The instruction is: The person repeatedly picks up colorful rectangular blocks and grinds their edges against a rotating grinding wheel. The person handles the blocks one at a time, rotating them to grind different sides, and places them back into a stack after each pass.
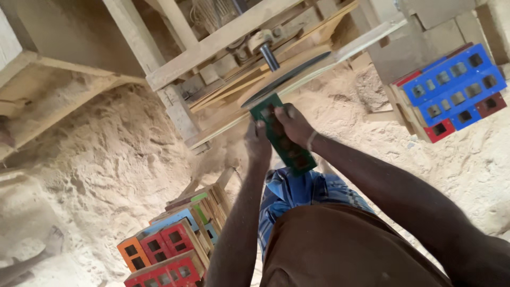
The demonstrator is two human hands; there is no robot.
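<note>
Both my hands grip a long green wooden board with several square holes in it. My left hand holds its left side and my right hand its right side. The board's far end is pressed against the edge of a dark round disc mounted on a metal shaft in a wooden machine frame. A pale band circles my right wrist.
Sawdust covers the ground all around. A stack of red, orange and blue painted boards with holes lies near my left side. Another stack of blue and red ones rests at the right, beside pale blocks.
</note>
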